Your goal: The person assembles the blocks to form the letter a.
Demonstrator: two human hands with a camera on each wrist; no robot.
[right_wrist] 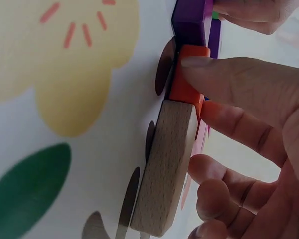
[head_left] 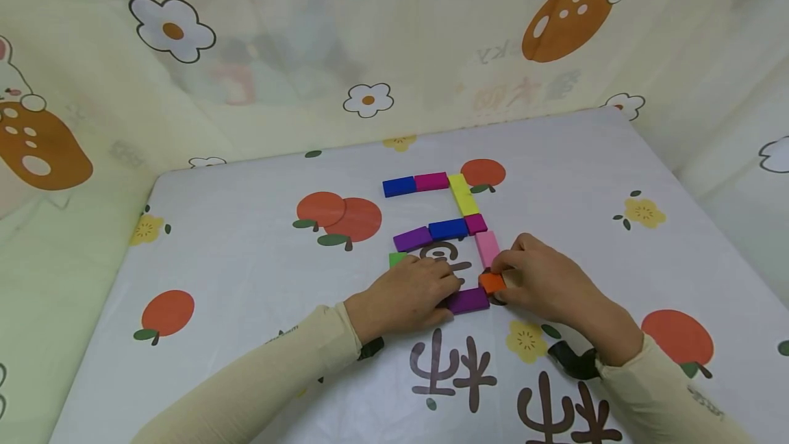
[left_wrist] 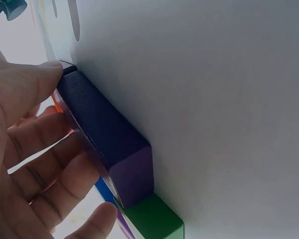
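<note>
A row of coloured wooden blocks bends across the table. My right hand [head_left: 548,283] pinches an orange block [right_wrist: 186,79] between thumb and forefinger, at the end of a purple block [head_left: 468,301]. Against the orange block's other end lies a plain wood block [right_wrist: 164,169], mostly covered by the hand in the head view. My left hand [head_left: 409,293] lies over the lower row, its thumb on the near side of a dark purple block [left_wrist: 102,119] and fingers on the far side. A green block [head_left: 397,260] shows beyond the left fingers. A pink block [head_left: 487,249] sits above the orange one.
Farther up are a second purple block [head_left: 412,239], a blue block [head_left: 448,229], a small magenta block [head_left: 476,224] and a yellow block [head_left: 464,194]. Another blue block [head_left: 399,186] and a longer magenta block [head_left: 431,181] form the far row. A printed cloth [head_left: 234,252] covers the table.
</note>
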